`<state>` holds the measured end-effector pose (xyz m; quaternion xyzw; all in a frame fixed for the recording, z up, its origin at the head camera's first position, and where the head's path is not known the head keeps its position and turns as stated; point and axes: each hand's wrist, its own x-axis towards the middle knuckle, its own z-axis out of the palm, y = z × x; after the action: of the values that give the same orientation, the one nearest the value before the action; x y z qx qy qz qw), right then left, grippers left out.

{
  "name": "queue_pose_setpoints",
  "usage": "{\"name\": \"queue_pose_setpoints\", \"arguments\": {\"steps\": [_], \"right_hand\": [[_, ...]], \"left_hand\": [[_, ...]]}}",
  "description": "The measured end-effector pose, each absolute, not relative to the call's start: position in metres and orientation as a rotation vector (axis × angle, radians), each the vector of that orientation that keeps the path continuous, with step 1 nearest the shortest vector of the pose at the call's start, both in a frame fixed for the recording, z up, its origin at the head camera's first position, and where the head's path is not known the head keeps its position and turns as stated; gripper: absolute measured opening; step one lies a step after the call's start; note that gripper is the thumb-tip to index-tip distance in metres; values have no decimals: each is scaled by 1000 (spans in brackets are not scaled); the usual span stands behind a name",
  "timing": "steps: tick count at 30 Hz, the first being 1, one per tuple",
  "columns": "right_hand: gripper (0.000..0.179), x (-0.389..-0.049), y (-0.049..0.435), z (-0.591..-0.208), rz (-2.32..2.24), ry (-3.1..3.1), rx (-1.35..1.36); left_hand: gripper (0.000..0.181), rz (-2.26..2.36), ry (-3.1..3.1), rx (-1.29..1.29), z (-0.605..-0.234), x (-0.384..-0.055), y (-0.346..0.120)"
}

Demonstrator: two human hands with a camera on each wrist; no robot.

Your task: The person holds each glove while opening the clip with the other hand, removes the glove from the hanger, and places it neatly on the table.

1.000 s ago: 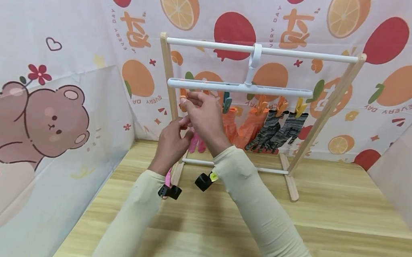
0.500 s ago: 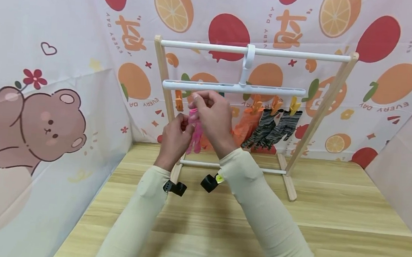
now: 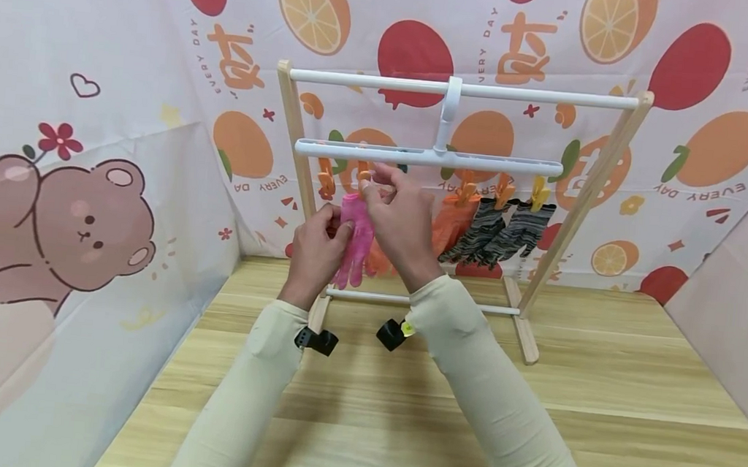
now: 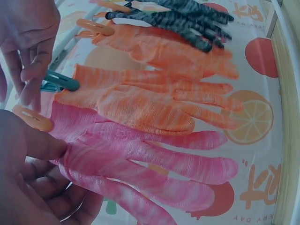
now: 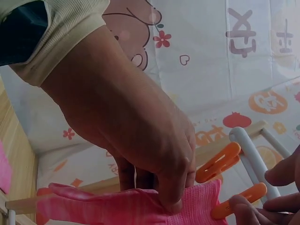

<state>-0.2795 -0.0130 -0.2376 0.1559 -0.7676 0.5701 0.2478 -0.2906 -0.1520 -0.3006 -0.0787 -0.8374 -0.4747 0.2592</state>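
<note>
Left hand (image 3: pixel 320 251) pinches pink glove (image 4: pixel 98 150) below white hanger (image 3: pixel 498 164); right hand (image 3: pixel 403 217), fingers parted, just beneath hanger.
Glove judged light, soft and floppy, unlikely to slip; best taken at the cuff (image 5: pixel 201 201).

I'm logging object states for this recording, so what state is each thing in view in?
Pink glove: cuff up, pinched by the left hand; an orange clip apparently on its cuff
Right hand: fingers at that clip; grip unclear
Leftmost clip: no glove in it
Orange gloves: clipped, hanging
Striped gloves: clipped, hanging
Rack: upright on the table
Hanger: hooked over the rack's top bar
</note>
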Motion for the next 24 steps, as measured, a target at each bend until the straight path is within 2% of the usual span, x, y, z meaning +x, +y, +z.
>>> {"name": "queue_pose_setpoints", "arguments": {"steps": [8, 17, 24], "right_hand": [[48, -286, -16, -236, 1789, -2190, 454], [43, -297, -14, -235, 2151, -2058, 468], [35, -298, -16, -232, 2193, -2026, 444]], "left_hand": [[15, -1244, -2289, -229, -301, -288, -155], [14, -1252, -2306, -245, -302, -287, -155], [19, -1291, -2285, -257, -302, -285, -155]]}}
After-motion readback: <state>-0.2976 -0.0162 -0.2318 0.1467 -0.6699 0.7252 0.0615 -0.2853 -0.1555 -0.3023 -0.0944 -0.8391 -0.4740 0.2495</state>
